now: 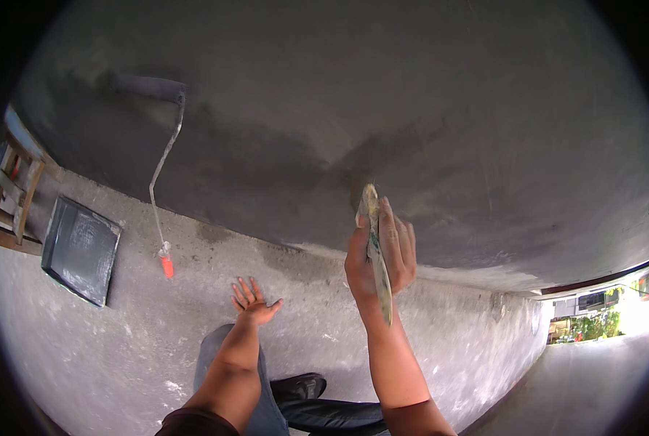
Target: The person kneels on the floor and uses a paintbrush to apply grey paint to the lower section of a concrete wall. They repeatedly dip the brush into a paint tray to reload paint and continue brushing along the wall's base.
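My right hand (404,243) grips a worn paintbrush (381,280), its bristle end up at the grey wall (484,109) and its handle hanging down past my wrist. Whether the bristles touch the wall I cannot tell. Dark, damp-looking patches spread over the wall around the brush. Over the floor by my knee, my left hand (254,305) is spread flat with nothing in it; contact with the floor is unclear. A paint roller (153,87) leans on the wall to the left, its bent rod running down to an orange handle (166,266) on the floor.
A black paint tray (84,247) with whitish smears lies on the rough concrete floor (150,334) at the left. Behind it stands a wooden frame (27,192). My black shoe (301,385) is below me. A bright opening with plants (593,327) shows at far right.
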Tool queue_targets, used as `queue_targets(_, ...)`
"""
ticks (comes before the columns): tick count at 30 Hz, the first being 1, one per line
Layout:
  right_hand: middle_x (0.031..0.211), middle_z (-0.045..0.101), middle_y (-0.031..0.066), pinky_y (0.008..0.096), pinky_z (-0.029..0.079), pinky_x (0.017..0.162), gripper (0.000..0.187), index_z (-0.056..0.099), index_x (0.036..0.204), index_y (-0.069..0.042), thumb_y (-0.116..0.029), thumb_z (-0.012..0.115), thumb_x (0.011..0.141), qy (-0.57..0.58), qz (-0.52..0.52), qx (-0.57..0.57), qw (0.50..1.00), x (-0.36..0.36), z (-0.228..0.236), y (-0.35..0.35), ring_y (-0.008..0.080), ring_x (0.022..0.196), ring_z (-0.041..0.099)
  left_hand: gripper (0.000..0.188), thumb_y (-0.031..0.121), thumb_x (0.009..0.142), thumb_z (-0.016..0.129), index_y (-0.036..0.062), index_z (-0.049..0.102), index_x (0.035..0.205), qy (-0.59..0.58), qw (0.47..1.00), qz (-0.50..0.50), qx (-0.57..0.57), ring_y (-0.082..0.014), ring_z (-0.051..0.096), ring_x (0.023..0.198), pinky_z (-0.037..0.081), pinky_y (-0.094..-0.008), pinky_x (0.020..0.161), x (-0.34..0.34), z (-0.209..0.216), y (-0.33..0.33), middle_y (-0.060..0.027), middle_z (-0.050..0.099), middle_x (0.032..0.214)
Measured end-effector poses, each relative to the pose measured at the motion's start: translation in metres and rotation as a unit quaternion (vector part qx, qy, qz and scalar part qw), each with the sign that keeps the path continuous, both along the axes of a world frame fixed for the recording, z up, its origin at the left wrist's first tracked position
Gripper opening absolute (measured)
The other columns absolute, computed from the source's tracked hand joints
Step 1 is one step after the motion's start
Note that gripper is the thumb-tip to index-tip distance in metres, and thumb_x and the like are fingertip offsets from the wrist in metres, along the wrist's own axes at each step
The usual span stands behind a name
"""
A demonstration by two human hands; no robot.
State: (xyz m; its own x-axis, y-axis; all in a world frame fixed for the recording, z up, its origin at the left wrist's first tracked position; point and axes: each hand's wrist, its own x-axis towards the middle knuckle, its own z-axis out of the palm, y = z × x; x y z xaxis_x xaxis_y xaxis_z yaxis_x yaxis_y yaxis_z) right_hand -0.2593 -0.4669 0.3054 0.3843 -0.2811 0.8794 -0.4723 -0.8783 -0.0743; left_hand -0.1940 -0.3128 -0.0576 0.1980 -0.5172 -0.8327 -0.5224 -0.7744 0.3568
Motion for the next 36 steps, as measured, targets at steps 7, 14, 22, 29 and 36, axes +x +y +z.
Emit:
queue_targets(7, 0.101, 0.076, 0.0178, 0.0363, 0.056, 0.07, 0.037, 0.071, 0.123, 0.009, 0.007, 0.075, 0.086, -0.016, -0.032, 0.024, 0.999, -0.004, -0.002, -0.004, 0.0271, 0.077, 0.068, 0.132, 0.09, 0.09, 0.045, 0.0111, -0.033, 0.162, -0.003, 1.0, 0.004, -0.013, -0.0457, -0.042, 0.151, -0.018, -0.0641, 0.123, -0.002, -0.001, -0.005, -0.0239, -0.042, 0.165)
queue_targets(14, 0.097, 0.074, 0.0152, 0.0342, 0.055, 0.073, 0.041, 0.075, 0.118, 0.005, 0.009, 0.08, 0.078, 0.058, 0.008, 0.058, 0.997, -0.013, 0.0, -0.01, 0.0252, 0.079, 0.067, 0.133, 0.091, 0.088, 0.045, 0.0116, -0.033, 0.162, -0.007, 1.0, -0.006, -0.012, -0.0454, -0.043, 0.15, -0.018, -0.064, 0.123, -0.011, -0.008, -0.006, -0.0237, -0.043, 0.165)
queue_targets(22, 0.107, 0.071, 0.0069, 0.0383, 0.052, 0.073, 0.041, 0.076, 0.115, -0.002, -0.01, 0.085, 0.076, 0.238, 0.102, 0.029, 0.965, -0.021, 0.018, -0.047, 0.0224, 0.086, 0.066, 0.134, 0.091, 0.088, 0.044, 0.0098, -0.033, 0.162, -0.005, 1.0, -0.006, -0.01, -0.0472, -0.042, 0.15, -0.017, -0.0659, 0.123, -0.009, -0.005, -0.006, -0.0257, -0.043, 0.164)
queue_targets(29, 0.111, 0.072, 0.0027, 0.0375, 0.051, 0.08, 0.039, 0.08, 0.119, -0.009, -0.016, 0.087, 0.081, 0.064, 0.009, -0.179, 0.982, -0.017, 0.082, -0.036, 0.0202, 0.093, 0.066, 0.132, 0.091, 0.09, 0.042, 0.0097, -0.034, 0.161, -0.01, 1.0, -0.006, 0.005, -0.0472, -0.041, 0.151, -0.016, -0.0646, 0.124, -0.001, 0.0, -0.001, -0.0252, -0.042, 0.165)
queue_targets(36, 0.127, 0.071, 0.0033, 0.0401, 0.051, 0.089, 0.029, 0.081, 0.115, -0.009, -0.008, 0.076, 0.086, 0.117, -0.035, -0.14, 0.983, -0.067, -0.033, -0.05, 0.0218, 0.112, 0.064, 0.134, 0.091, 0.088, 0.044, 0.0093, -0.034, 0.161, -0.009, 1.0, -0.02, 0.002, -0.049, -0.042, 0.149, -0.016, -0.0665, 0.123, -0.009, -0.007, -0.006, -0.0273, -0.044, 0.163)
